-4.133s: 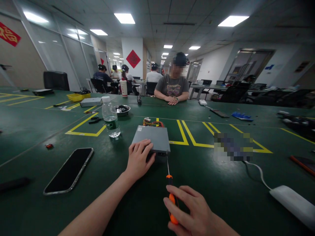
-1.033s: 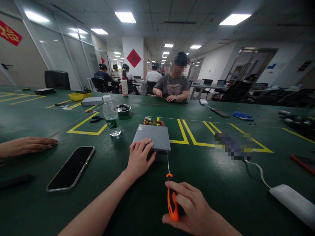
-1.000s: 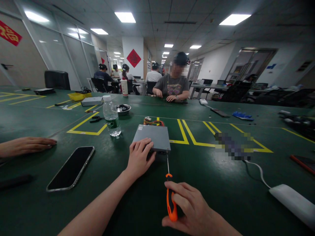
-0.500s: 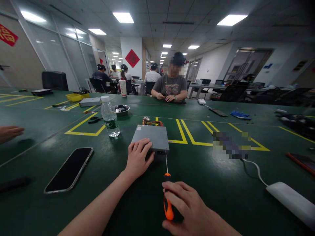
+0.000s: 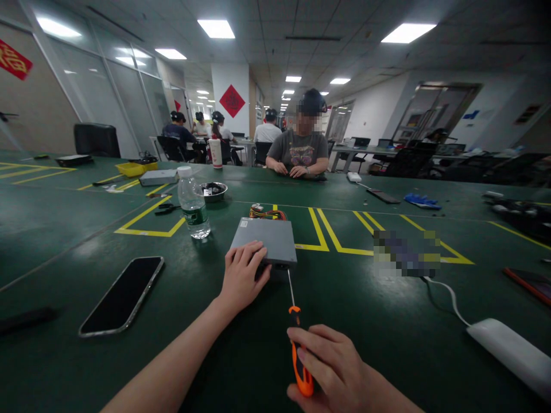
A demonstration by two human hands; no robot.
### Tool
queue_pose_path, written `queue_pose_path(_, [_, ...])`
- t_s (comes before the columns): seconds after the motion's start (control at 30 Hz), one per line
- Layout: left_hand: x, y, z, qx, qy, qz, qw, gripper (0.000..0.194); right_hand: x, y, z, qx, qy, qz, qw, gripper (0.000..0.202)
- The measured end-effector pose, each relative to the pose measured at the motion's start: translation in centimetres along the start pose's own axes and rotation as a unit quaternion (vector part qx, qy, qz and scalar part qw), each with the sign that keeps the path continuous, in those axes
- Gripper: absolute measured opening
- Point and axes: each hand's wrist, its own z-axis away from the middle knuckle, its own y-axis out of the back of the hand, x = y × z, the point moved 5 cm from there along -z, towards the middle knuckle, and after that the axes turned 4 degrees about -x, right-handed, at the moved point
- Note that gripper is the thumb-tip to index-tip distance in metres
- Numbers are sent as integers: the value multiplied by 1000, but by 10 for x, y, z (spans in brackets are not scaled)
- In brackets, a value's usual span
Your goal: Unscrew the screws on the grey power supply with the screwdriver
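Note:
A grey metal power supply unit [image 5: 273,232] lies on the green table, its bundle of coloured wires [image 5: 269,213] at the far side. My left hand [image 5: 245,272] holds it at the near left corner, fingers over the top and thumb along the front. In my right hand [image 5: 331,364] is an orange and black screwdriver [image 5: 295,314], gripped by its handle. Its shaft points up toward the front face, near the right end. Whether the tip touches the unit I cannot tell.
A water bottle [image 5: 193,206] and a metal bowl [image 5: 214,192] stand left of the unit. A phone [image 5: 123,295] lies near left. To the right are a blurred item [image 5: 404,255] and a white power strip [image 5: 508,350] with its cable. Opposite sits a person [image 5: 298,150].
The screwdriver tip has shifted slightly left, and its handle with my right hand slightly right and nearer. Another hand at the left edge has gone from view. My left hand stays put.

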Motion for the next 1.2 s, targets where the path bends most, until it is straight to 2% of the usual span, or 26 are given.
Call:
queue_pose_path(0.33, [1,2,-1,6,-4,1,1000,28,-3,-9,-14,-19,-4,-28,999,27])
queue_pose_path(0.77, [1,2,-1,8,-3,6,1000,27,-1,-15,-13,-28,-16,-25,999,28])
queue_pose_path(1.07, [1,1,-1,9,-2,3,1000,27,-5,-18,-20,-42,-17,-22,999,20])
queue_pose_path(1.2, [2,2,-1,12,-3,-1,1000,27,-4,-15,-25,-65,-33,-16,997,28])
